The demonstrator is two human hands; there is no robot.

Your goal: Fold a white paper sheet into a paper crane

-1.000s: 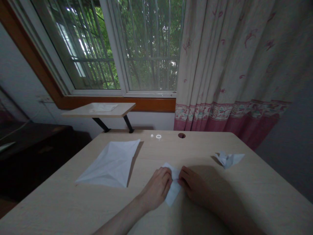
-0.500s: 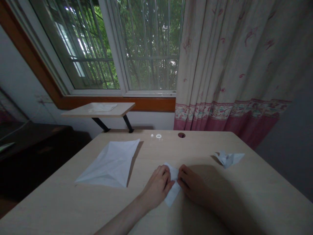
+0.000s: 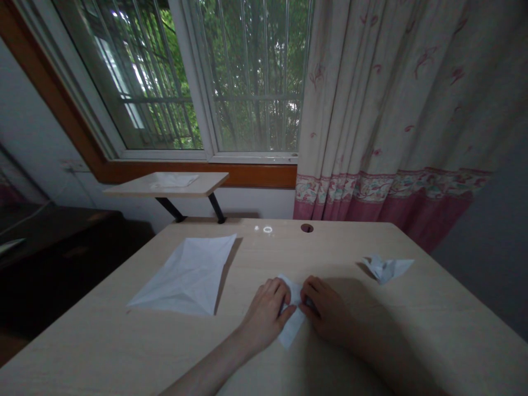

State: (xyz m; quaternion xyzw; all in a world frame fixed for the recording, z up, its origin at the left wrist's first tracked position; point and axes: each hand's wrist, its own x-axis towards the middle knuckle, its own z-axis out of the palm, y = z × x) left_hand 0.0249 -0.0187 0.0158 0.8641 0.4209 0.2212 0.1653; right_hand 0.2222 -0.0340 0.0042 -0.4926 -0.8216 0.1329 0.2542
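Note:
A small folded sheet of white paper (image 3: 292, 331) lies on the desk between my two hands, one pointed corner toward me. My left hand (image 3: 270, 308) is closed on its left side, fingers curled and thumb pressing near the middle. On the right edge, my right hand (image 3: 322, 305) pinches the same paper, its fingers bent; part of the paper is hidden under both hands. Farther right rests a folded white paper figure with pointed ends (image 3: 385, 269). To the left lies a larger creased white sheet (image 3: 190, 278), opened out, with one edge lifted off the desk.
The pale wooden desk (image 3: 165, 352) has a round cable hole (image 3: 307, 227) at its back edge. A small raised shelf (image 3: 206, 185) on black supports stands at the back left, with white paper (image 3: 175, 180) on it. Behind are a barred window and a patterned curtain (image 3: 355, 132).
My left thumb has shifted slightly toward the middle of the paper. Both hands keep their hold, and the other papers stay where they were.

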